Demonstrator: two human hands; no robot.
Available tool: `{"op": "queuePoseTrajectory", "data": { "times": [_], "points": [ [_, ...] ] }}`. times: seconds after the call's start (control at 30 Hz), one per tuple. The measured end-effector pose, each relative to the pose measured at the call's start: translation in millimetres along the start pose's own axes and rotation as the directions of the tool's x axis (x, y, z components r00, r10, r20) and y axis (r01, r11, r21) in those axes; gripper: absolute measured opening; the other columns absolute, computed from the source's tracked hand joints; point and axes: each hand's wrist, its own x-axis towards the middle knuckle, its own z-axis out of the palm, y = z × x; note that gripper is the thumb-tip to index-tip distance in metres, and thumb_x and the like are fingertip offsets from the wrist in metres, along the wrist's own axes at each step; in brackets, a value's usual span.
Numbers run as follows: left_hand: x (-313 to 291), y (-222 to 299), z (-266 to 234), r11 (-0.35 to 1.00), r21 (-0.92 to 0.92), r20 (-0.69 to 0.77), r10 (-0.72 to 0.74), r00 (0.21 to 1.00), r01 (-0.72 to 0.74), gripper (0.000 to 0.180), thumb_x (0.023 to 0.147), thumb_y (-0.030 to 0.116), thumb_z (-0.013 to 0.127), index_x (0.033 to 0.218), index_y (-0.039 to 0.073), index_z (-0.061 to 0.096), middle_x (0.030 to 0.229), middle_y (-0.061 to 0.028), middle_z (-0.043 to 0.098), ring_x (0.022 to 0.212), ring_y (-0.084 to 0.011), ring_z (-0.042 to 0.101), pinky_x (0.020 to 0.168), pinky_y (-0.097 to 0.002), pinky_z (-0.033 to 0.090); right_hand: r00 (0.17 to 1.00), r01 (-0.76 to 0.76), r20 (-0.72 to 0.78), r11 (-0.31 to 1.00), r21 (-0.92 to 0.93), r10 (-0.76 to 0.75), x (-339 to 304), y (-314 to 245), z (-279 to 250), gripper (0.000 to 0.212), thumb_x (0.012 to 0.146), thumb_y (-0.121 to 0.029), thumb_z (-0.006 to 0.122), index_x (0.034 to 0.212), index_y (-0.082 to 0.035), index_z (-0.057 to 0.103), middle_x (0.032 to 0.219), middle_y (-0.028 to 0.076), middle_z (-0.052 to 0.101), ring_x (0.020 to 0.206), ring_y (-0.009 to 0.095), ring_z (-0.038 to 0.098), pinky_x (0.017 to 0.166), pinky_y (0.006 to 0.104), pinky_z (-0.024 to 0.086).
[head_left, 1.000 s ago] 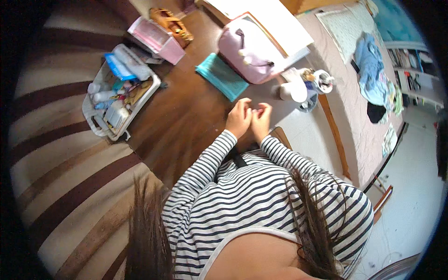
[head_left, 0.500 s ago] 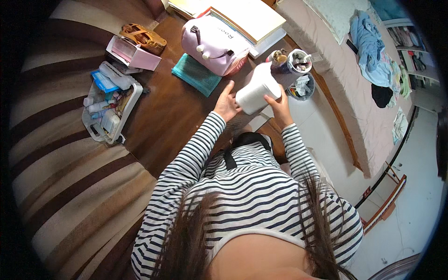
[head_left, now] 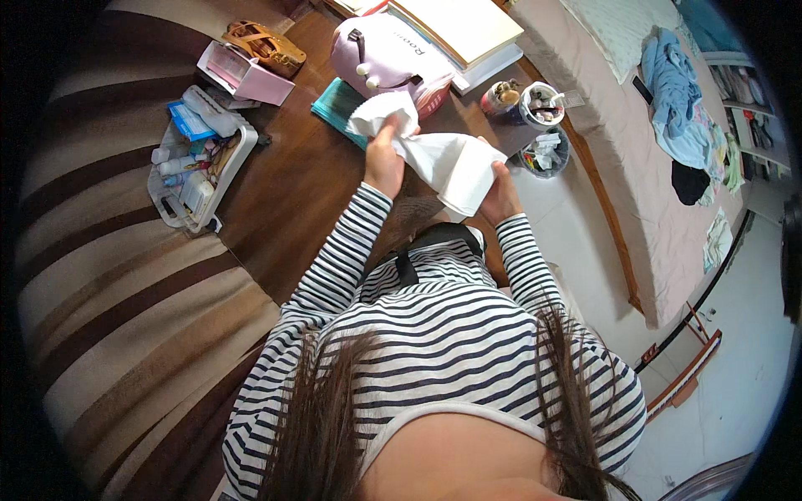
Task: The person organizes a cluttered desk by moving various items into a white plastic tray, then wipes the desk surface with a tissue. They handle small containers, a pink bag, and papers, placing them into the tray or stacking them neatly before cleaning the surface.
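Between my hands stretches a white tissue paper roll (head_left: 472, 178) with a length of paper pulled out from it. My left hand (head_left: 384, 163) is closed on the loose paper, whose crumpled end (head_left: 380, 113) sticks up past my thumb. On the other side, my right hand (head_left: 503, 196) grips the roll, its fingers partly hidden behind it. Beyond the paper, a folded teal cloth (head_left: 337, 108) lies partly under a pink bag (head_left: 380, 63) on the brown wooden table (head_left: 288, 192).
At left stand a clear bin of small items (head_left: 200, 179) and a pink box (head_left: 242, 75) beside a brown woven bag (head_left: 266, 46). Books (head_left: 459, 29), a jar (head_left: 501, 98) and a white cup (head_left: 541, 107) sit at the far side. A waste bin (head_left: 545, 153) stands near the bed (head_left: 610, 184).
My left hand has taken hold of the roll's loose end and drawn a length of paper out to the left. My right hand still holds the roll, now slightly lower.
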Motion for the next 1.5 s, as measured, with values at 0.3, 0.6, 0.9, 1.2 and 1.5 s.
{"op": "queuePoseTrajectory", "data": {
  "times": [0.3, 0.6, 0.9, 1.2, 1.5],
  "points": [
    [-35.2, -16.9, -3.2, 0.977, 0.211, 0.365, -0.061, 0.929, -0.019, 0.028, 0.09, 0.013, 0.036, 0.109, -0.003, 0.047, 0.093, -0.0126, 0.056, 0.087, -0.0238, 0.057, 0.079, -0.0382, 0.046, 0.945, 0.209, -0.082, 0.778, -0.592, -0.316, 47.6, 15.2, 13.1, 0.055, 0.069, -0.018, 0.075, 0.114, -0.003, 0.047, 0.105, 0.007, 0.055, 0.095, 0.016, 0.052, 0.083, 0.0306, 0.043],
    [-50.0, 8.5, 3.5, 0.893, 0.434, 0.058, -0.161, 0.985, 0.12, 0.026, 0.083, 0.013, 0.062, 0.104, -0.001, 0.059, 0.095, -0.0019, 0.062, 0.089, -0.0095, 0.056, 0.078, -0.024, 0.043, 0.644, 0.138, -0.047, 0.176, -0.975, -0.764, 89.1, 30.1, -45.3, 0.083, 0.053, -0.021, 0.085, 0.114, -0.005, 0.031, 0.108, 0.016, 0.046, 0.102, 0.028, 0.05, 0.088, 0.0369, 0.04],
    [-52.8, 31.5, -60.7, 0.913, 0.403, 0.082, -0.111, 0.99, 0.069, 0.031, 0.081, 0.009, 0.062, 0.11, -0.002, 0.055, 0.1, -0.0065, 0.062, 0.089, -0.0128, 0.059, 0.079, -0.0261, 0.046, 0.975, -0.221, -0.067, 0.928, -0.3, 0.21, 24.9, 48.5, 54.3, 0.05, 0.09, -0.046, 0.043, 0.11, -0.001, 0.052, 0.103, 0.007, 0.058, 0.092, 0.015, 0.055, 0.08, 0.0296, 0.044],
    [-85.2, 70.0, -124.7, 0.913, 0.4, 0.05, 0.07, 0.996, -0.084, 0.012, 0.088, 0.01, 0.048, 0.089, 0.003, 0.059, 0.083, -0.0006, 0.058, 0.073, -0.0076, 0.054, 0.069, -0.0219, 0.046, 0.865, 0.114, 0.396, 0.649, -0.753, 0.308, 62.7, 65.2, 115.6, 0.019, 0.087, -0.014, 0.058, 0.097, 0.001, 0.06, 0.088, 0.001, 0.063, 0.077, 0.006, 0.055, 0.068, 0.0206, 0.045],
    [-106.4, 84.6, -132.3, 0.939, -0.248, -0.156, 0.204, 0.966, -0.239, 0.041, 0.094, 0.036, 0.033, 0.119, 0.005, 0.044, 0.108, -0.0069, 0.053, 0.1, -0.0183, 0.053, 0.082, -0.0329, 0.047, 0.805, -0.22, 0.382, 0.827, -0.517, 0.453, 65.6, 95.6, 153.7, 0.016, 0.084, -0.004, 0.04, 0.09, 0.0, 0.054, 0.086, 0.004, 0.055, 0.081, 0.011, 0.053, 0.076, 0.0231, 0.042]
  ]
}}
